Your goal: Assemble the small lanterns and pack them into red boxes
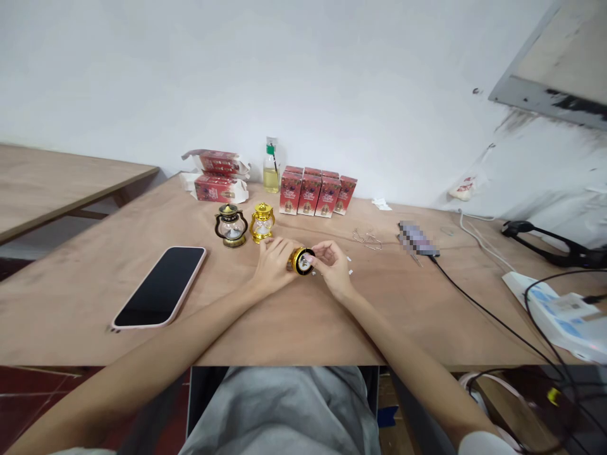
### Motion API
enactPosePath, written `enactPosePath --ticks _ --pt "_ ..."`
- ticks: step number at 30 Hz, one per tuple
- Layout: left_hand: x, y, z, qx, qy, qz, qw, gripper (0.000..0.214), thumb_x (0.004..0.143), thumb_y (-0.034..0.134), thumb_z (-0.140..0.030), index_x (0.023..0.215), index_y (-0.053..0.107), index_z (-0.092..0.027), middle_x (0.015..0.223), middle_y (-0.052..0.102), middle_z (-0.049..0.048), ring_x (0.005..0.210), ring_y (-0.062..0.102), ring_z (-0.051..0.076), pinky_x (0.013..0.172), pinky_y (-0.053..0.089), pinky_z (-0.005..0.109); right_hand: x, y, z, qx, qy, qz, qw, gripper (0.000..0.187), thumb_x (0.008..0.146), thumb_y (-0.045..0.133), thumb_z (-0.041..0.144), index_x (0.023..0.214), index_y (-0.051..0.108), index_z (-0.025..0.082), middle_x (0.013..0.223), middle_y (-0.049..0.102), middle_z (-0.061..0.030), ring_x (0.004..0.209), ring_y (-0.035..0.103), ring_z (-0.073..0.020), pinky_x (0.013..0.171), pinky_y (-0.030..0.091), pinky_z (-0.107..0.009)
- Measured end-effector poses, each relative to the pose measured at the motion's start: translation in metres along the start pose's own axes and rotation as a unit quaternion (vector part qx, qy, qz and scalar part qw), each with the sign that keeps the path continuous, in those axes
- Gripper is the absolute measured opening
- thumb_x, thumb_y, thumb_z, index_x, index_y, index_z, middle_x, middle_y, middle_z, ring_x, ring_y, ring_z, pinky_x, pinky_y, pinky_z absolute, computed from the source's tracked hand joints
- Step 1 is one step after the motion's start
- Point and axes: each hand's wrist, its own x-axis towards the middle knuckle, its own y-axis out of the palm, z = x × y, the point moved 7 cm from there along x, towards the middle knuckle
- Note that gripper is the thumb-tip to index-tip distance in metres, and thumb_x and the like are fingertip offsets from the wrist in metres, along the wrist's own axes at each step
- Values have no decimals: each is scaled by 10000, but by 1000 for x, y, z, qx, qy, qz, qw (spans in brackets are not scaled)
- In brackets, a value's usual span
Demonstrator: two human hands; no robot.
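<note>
Plywood tabletop set against a white wall, seen from above and behind the hands. The left hand's fingers curl closed around the body of a small gold lantern. The right hand's fingertips pinch together at the lantern's round end. The lantern is held just above the table near the middle of its width, between the two hands. It lies on its side, long axis roughly level with the tabletop and running left to right. Its circular, dark-rimmed end with a pale centre is turned toward the right hand and the viewer. The casing is shiny, metallic-looking gold.

The left hand rests knuckles-up with the wrist low on the wood. The right hand is angled inward, its wrist also low. Both bare forearms converge from the near table edge.

Just behind the left hand stand two upright lanterns with clear globes: a gold one and a black-and-gold one. Farther back are a row of red cartons, a bottle of yellow liquid and opened cartons. A dark-screened phone in a pink case lies flat to the left. Bent wire pieces lie to the right.
</note>
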Motion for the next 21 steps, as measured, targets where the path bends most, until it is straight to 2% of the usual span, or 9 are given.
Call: enactPosePath --ticks 4,8,10,12,15,18,21 --pt "0 0 -1 2 -1 9 1000 241 787 603 -322 988 565 -195 998 690 57 946 598 243 852 297 412 2 1 -3 7 17 22 1000 364 578 800 403 792 565 224 802 638 -2 776 607 -154 765 504 -311" --pt "1 -2 -1 6 -3 4 1000 312 772 620 -369 1020 543 -195 1004 686 65 937 612 250 854 333 417 7 -2 3 16 20 36 999 322 660 739 438 839 578 224 834 655 -11 811 622 -156 778 504 -309" --pt "1 -5 0 1 -2 -21 1000 444 754 638 -397 1117 489 -189 1059 668 84 958 617 254 863 372 410 14 -15 7 -3 18 8 1000 302 717 674 474 840 570 219 812 661 -19 772 628 -158 738 506 -313" --pt "1 -9 1 -7 4 -66 998 562 762 639 -401 1221 399 -182 1126 635 104 1007 613 252 873 414 393 22 -37 11 -62 8 -47 997 296 743 632 488 810 558 210 775 655 -23 725 619 -159 702 499 -317" --pt "-1 -13 4 -16 25 -128 991 520 814 606 -363 1228 338 -199 1140 606 109 1051 603 234 867 460 371 34 -72 14 -201 2 -98 975 278 721 647 458 767 570 195 730 631 -25 698 590 -163 685 481 -322" --pt "-2 -11 6 -12 49 -148 988 439 831 598 -335 1152 321 -221 1132 579 110 1043 605 223 825 489 368 43 -92 7 -265 44 -71 961 295 640 717 423 739 576 183 691 619 -21 661 571 -161 642 473 -313" --pt "-1 -11 4 -3 68 -155 986 434 829 604 -328 1113 291 -231 1109 567 106 994 615 216 799 503 378 43 -93 -3 -293 101 19 951 347 547 787 384 743 602 166 691 632 -21 631 569 -149 602 457 -288"
